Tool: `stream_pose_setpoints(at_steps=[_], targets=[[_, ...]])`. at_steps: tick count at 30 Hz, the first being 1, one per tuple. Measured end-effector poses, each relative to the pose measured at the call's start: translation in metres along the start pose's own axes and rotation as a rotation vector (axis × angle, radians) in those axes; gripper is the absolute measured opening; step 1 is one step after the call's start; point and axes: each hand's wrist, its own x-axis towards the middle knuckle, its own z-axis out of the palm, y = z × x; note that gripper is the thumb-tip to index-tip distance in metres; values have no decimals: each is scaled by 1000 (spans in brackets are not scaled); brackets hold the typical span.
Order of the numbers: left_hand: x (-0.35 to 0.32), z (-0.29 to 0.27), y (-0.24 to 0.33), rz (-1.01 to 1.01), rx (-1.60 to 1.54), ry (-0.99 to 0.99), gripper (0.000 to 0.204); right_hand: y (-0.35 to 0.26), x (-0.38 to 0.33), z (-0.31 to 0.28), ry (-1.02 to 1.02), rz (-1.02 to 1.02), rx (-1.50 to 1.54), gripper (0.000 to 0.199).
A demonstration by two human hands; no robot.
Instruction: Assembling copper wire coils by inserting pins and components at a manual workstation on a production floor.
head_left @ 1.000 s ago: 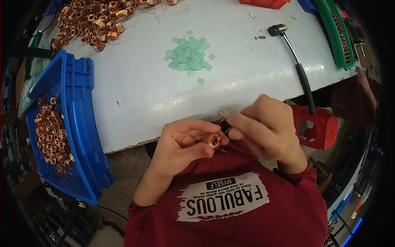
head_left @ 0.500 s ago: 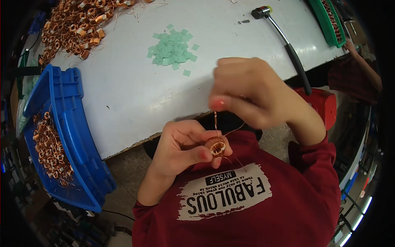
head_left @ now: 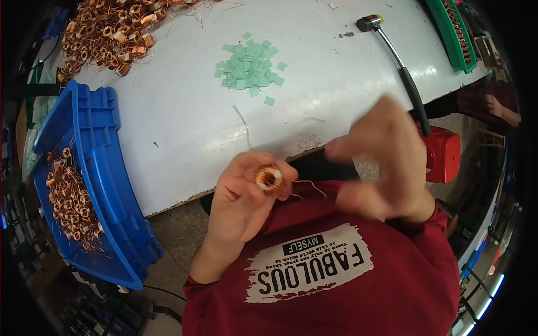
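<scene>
My left hand (head_left: 238,196) pinches a ring-shaped copper wire coil (head_left: 269,178) between thumb and fingers, above my lap near the table's front edge. The coil's hole is turned up toward me, with whitish patches on its rim. Thin loose wire ends (head_left: 312,184) stick out to its right, and another wire (head_left: 244,122) stands up beyond the hand. Off to the right, my right hand (head_left: 386,162) is smeared by motion. Its thumb and fingers are spread apart, and I see nothing between them.
A heap of copper coils (head_left: 106,36) covers the table's far left. Pale green squares (head_left: 249,66) lie mid-table. A hammer (head_left: 400,73) rests on the right, beside a green tray (head_left: 457,42). A blue bin (head_left: 98,168) with coils stands left, a red stool (head_left: 444,155) right. Another person's hand (head_left: 496,106) shows far right.
My right hand has let go of the twisted copper wire and swung right, its fingers parting. My left hand has moved slightly left and up, turning the coil. The whole view has shifted a little.
</scene>
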Motion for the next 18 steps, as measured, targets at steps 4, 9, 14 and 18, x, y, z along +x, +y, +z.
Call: stream_pose_setpoints(at_steps=[4,9,14,18], targets=[[1,0,4,78,79,71,44,-15,-19,12,-111,74,134,21],[-1,4,5,117,193,154,43,-13,-23,19,-215,226,149,22],[1,5,3,152,236,179,41,-8,-25,24,-126,-1,-46,18],[3,4,2,168,393,222,40,-8,-24,25,-106,6,-134,15]])
